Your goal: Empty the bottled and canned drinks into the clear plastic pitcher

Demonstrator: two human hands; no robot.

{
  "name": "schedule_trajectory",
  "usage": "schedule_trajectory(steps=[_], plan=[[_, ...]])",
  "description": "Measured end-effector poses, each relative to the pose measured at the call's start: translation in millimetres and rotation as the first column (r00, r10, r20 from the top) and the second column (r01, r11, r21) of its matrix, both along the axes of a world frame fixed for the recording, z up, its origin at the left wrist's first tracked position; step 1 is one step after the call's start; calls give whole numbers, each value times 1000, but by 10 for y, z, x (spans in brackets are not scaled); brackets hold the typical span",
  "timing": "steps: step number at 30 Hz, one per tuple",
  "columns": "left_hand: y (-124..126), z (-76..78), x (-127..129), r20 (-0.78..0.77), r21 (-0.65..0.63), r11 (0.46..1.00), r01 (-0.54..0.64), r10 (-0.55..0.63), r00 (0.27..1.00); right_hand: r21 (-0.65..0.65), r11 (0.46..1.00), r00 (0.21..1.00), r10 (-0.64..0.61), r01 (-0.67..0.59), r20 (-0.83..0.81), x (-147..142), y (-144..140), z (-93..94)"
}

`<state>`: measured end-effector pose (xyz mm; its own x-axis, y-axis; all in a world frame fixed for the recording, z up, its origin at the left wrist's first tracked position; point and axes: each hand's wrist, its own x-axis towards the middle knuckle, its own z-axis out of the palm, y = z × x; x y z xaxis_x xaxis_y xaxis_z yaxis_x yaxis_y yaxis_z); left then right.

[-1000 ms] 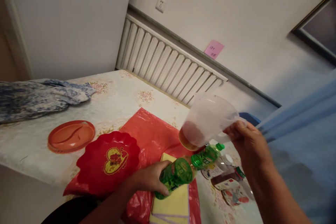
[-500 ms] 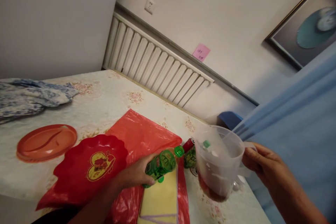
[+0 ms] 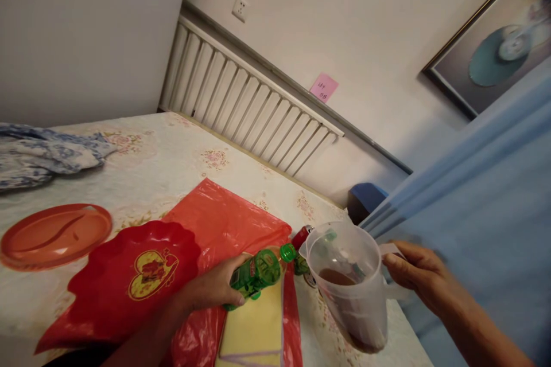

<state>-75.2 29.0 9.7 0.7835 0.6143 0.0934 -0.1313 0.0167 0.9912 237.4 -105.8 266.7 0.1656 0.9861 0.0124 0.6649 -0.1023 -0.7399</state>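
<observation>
Beside the plate [image 3: 103, 278], bottle [image 3: 256, 276] and jug [image 3: 355, 304] in hand

Right of the plate, fingers of the left hand [image 3: 217, 287] curl around the bottle. Farther right of the plate, fingers of the right hand [image 3: 417, 266] hold the jug, liquid [image 3: 338, 277] inside, by its handle [image 3: 396, 292]. Left of the plate, a dish [image 3: 55, 235] lies on the counter [image 3: 253, 183].

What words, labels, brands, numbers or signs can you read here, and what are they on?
None reads clearly.
Pink note: two handwritten lines, too small to read.
Green bottle in the left hand: label too blurred.
Red plate: print too blurred for any words.
</observation>
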Motion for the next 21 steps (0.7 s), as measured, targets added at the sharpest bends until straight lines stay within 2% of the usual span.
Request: schedule_trajectory(steps=[9,16,21], plan=[[8,-19,10,-26,11,1000,-20,20,999,-22,999,994,42,-40,99,-100,97,92],[24,-46,31,-24,16,999,30,-29,999,-69,996,967,80,-65,243,-245,130,224],[29,-30,29,-29,37,999,39,-38,999,-87,992,959,112,-92,262,-261,165,259]])
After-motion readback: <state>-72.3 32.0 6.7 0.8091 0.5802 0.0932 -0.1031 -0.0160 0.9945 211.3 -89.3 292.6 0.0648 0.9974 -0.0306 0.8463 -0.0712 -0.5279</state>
